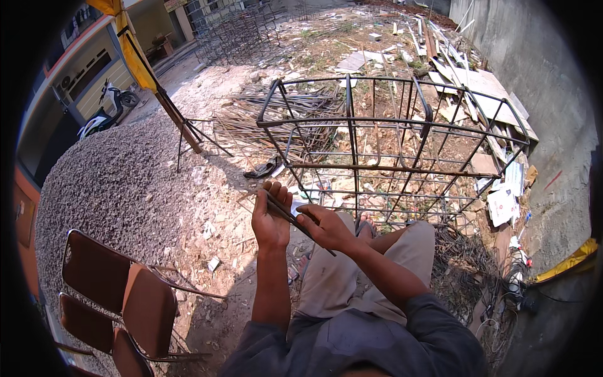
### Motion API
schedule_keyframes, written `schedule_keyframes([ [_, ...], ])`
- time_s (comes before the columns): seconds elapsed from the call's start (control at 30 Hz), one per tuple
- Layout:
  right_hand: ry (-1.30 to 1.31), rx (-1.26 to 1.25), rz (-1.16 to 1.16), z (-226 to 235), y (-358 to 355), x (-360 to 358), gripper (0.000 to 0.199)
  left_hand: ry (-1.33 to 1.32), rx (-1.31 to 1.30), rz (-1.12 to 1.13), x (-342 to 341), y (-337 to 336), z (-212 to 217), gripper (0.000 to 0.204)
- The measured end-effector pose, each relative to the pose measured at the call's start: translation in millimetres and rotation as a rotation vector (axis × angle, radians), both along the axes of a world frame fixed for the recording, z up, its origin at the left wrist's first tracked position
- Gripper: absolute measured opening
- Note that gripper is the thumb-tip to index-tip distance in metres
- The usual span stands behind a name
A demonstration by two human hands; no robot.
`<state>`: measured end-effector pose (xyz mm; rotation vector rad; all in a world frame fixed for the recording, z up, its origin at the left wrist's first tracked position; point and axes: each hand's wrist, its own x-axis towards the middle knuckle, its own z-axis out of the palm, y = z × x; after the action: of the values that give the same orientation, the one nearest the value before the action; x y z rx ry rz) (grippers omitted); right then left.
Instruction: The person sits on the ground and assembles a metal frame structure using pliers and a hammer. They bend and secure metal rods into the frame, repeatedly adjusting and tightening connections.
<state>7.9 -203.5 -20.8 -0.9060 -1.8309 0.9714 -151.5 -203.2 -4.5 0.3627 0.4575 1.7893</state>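
My left hand (271, 217) is raised in front of my lap, its fingers curled around a long, thin dark rod (289, 215), possibly a bundle of wires. From the left hand the rod slants down to the right, and its tip comes out below my right hand (326, 227). The right hand's fingers are closed on the rod's lower part; its exact kind is too small to make out. Just beyond both hands stands a rebar cage (389, 168) of dark bars joined by bent rectangular hoops. Neither hand touches the cage.
Brown padded chairs (149, 308) stand at the lower left, beside a gravel heap (113, 182). Loose steel rods (282, 122) lie behind the cage. Boards (490, 103) lean along the concrete wall (540, 81) at right. Tangled wire (465, 264) lies by my right knee. A motorbike (110, 107) stands far left.
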Motion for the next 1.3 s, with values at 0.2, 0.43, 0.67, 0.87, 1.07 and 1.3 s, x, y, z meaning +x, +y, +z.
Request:
schedule_keyframes([
  [0.2,-0.001,-0.132,0.026,-8,7,-5,0.027,0.228,-0.017,-0.027,7,-1,-1,0.041],
  [0.43,0.321,-0.559,0.061,-2,12,-8,0.041,0.511,-0.268,0.042,10,-22,15,0.040],
  [0.67,0.374,-0.436,0.025,-1,30,4,0.042,0.672,-0.291,0.364,-68,-72,40,0.042],
  [0.87,0.288,-0.043,-0.050,-7,23,29,0.037,0.884,-0.330,0.630,-142,-93,41,0.039],
  [1.07,0.280,-0.061,-0.114,14,1,85,0.029,0.895,-0.397,0.823,-177,-107,-26,0.037],
  [1.3,0.338,0.019,-0.207,26,-20,141,0.032,1.605,-0.871,0.453,-154,-80,-196,0.057],
])
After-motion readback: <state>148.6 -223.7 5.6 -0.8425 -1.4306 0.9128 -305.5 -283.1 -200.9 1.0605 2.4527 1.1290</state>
